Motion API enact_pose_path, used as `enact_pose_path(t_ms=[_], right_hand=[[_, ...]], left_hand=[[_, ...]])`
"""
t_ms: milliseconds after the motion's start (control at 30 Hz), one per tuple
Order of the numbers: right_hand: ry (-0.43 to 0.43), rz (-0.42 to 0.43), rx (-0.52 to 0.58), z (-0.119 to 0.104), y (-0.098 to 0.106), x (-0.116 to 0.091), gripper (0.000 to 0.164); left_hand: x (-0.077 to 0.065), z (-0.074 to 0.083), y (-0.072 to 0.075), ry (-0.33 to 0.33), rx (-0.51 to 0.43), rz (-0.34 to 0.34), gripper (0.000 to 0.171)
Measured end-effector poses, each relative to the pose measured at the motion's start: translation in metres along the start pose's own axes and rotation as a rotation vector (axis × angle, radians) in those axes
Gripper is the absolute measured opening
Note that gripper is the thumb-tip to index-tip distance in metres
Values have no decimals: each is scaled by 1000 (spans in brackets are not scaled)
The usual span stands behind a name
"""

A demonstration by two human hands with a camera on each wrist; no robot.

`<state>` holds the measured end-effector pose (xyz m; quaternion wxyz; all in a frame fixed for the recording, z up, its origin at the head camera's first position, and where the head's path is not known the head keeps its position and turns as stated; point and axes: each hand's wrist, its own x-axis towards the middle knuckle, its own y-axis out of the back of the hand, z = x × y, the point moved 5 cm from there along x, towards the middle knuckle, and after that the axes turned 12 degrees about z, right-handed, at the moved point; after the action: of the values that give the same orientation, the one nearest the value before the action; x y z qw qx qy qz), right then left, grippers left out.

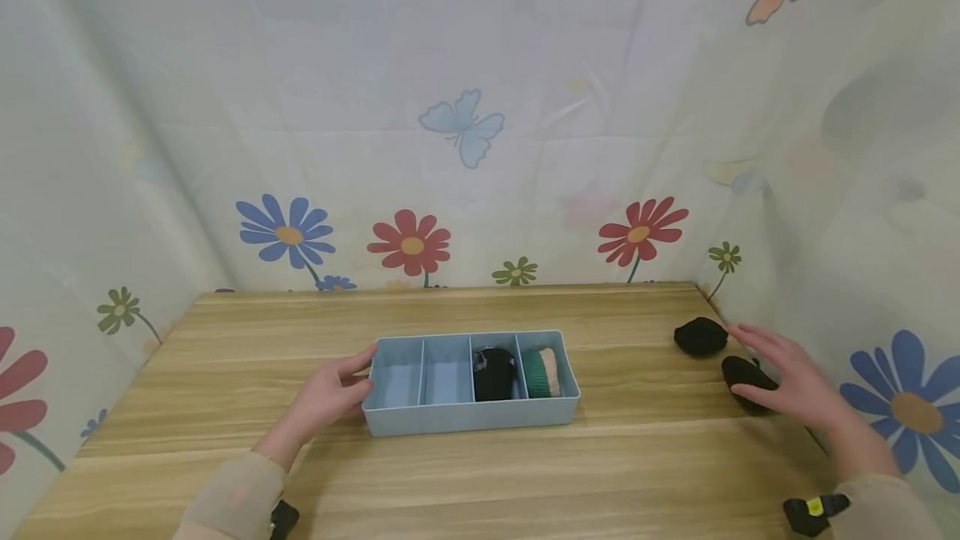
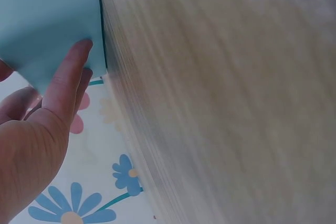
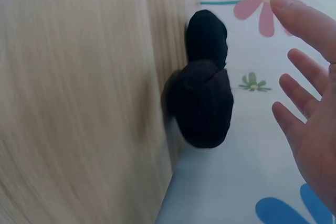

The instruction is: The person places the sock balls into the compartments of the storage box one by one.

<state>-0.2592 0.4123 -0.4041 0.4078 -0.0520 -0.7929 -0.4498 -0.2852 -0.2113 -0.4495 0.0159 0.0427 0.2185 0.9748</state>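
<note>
A light blue divided box [image 1: 472,419] stands on the wooden table. My left hand [image 1: 330,390] is at its left end; in the left wrist view the extended fingers [image 2: 68,80] lie against the box's end wall. One compartment holds a black rolled sock [image 1: 493,375] with a grey pattern, and the rightmost a green and pink ribbed rolled sock [image 1: 542,373]. At the table's right edge lie two black rolled socks, the farther one [image 1: 701,337] and the nearer one [image 1: 742,382]. Over the nearer one, my right hand [image 1: 798,382] has its fingers spread, holding nothing.
The wooden table top [image 1: 480,482] ends at the right against a hanging cloth [image 1: 862,273] printed with flowers and butterflies. The cloth also closes off the back and left sides. The box's two left compartments show bare bottoms.
</note>
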Motion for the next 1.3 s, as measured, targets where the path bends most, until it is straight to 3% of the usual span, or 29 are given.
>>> enact_pose_path(t_ms=[233,500,767,1033,1200,1300], right_hand=[[-33,-57,9,12,-4,-11,98],[-109,-152,35,23,-9,-17,94],[-90,-206,55,26,-12,-18,100],[-132,-263,41,31,-15,-22,96],[-102,-259,82,35,-17,-25,103],[-131,-290,85,37,-20,-27,106]], left_hand=[[1,0,0,-3,-4,-3,60],[1,-2,0,-1,-3,3,60],[2,-4,-1,5,-20,1,60],[2,-2,-1,-2,-11,3,60],[1,-1,0,-1,-5,5,61],[0,0,0,0,3,10,61]])
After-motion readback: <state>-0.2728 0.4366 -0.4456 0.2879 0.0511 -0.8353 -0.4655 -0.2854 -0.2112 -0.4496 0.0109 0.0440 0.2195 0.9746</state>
